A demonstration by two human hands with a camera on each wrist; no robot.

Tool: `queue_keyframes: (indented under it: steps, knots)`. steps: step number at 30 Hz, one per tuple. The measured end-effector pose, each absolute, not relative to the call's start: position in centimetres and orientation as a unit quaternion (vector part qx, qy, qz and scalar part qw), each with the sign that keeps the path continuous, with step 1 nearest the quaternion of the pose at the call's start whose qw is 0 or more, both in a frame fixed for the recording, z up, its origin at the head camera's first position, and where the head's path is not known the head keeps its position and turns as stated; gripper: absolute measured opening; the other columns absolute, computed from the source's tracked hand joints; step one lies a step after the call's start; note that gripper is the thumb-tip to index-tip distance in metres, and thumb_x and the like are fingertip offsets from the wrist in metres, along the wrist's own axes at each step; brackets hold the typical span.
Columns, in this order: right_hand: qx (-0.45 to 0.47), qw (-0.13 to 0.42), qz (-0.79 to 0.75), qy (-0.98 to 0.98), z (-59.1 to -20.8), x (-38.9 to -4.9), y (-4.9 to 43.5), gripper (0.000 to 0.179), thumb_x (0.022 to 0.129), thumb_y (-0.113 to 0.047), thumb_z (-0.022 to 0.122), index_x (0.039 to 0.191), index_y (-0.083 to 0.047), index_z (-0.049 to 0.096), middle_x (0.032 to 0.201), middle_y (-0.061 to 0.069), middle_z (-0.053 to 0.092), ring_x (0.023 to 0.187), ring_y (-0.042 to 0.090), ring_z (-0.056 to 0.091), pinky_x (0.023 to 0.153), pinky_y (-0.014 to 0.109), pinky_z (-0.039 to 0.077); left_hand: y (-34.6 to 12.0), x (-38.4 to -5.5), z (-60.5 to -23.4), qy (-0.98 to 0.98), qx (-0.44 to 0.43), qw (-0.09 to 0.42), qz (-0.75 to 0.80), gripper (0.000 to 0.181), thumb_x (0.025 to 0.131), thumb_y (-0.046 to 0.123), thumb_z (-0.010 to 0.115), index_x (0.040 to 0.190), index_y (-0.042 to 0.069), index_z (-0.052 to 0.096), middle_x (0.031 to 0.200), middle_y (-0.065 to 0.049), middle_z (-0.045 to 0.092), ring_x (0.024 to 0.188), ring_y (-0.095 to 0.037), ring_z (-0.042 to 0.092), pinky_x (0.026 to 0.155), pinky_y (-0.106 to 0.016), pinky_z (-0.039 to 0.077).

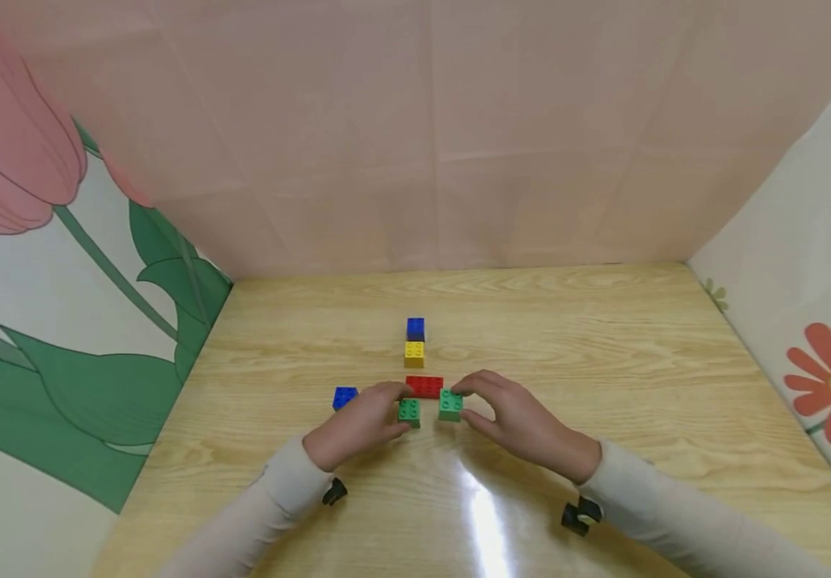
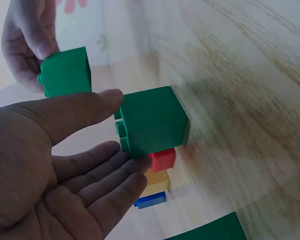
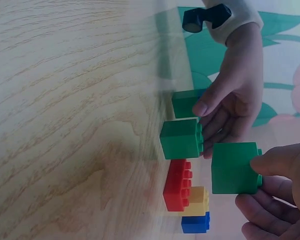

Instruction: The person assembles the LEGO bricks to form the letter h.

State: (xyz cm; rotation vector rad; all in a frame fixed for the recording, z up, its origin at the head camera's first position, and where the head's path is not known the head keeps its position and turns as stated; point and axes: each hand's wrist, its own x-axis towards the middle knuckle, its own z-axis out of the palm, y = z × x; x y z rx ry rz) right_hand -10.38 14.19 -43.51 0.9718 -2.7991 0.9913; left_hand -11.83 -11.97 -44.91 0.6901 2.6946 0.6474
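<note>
My left hand (image 1: 360, 421) pinches a square green brick (image 2: 152, 122) between thumb and fingers, its studs toward the palm; the brick stands on the table. Just to the right, my right hand (image 1: 519, 417) holds a second square green brick (image 3: 234, 168) by its sides, apart from the first and apparently raised above the tabletop. Behind the two green bricks lies a longer red brick (image 1: 425, 387). Beside the left hand is a blue brick (image 1: 345, 396), partly covered by that hand, with a green brick (image 3: 186, 103) below it in the right wrist view.
A yellow brick (image 1: 414, 354) and another blue brick (image 1: 416, 328) stand in line behind the red one. The wooden table (image 1: 567, 321) meets a pink back wall (image 1: 429, 160) and printed side walls. Each wrist carries a small black device.
</note>
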Motion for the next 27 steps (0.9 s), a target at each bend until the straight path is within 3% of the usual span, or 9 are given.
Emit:
queue_keyframes:
  steps: [10,22,27]
  knots:
    - [0.318,0.008,0.32,-0.892,-44.0,-10.4,14.0,0.03,0.092,-0.022,0.07,0.12,-0.016,0.063,0.117,-0.008,0.061,0.108,0.008,0.059,0.09,0.03,0.053,-12.0,-12.0,-45.5,0.93,0.231,0.16,0.235,0.04,0.092,0.015,0.068,0.129,0.008,0.058,0.125,-0.004,0.062,0.114,-0.017,0.057,0.096,-0.035,0.05]
    - [0.343,0.032,0.337,-0.876,-44.4,-10.5,13.7,0.032,0.09,-0.019,0.073,0.12,-0.013,0.064,0.115,-0.004,0.063,0.106,0.011,0.06,0.089,0.033,0.054,-11.7,-11.9,-46.0,0.922,0.264,0.13,0.251,0.035,0.092,0.016,0.069,0.124,0.006,0.06,0.119,-0.004,0.064,0.109,-0.017,0.06,0.092,-0.032,0.052]
    - [0.341,0.021,0.351,-0.872,-44.6,-10.5,13.5,0.031,0.09,-0.02,0.072,0.12,-0.015,0.064,0.115,-0.006,0.062,0.108,0.01,0.06,0.091,0.03,0.053,-11.4,-12.0,-46.3,0.92,0.255,0.14,0.262,0.034,0.091,0.016,0.071,0.122,0.008,0.06,0.118,-0.002,0.064,0.108,-0.015,0.06,0.092,-0.03,0.051]
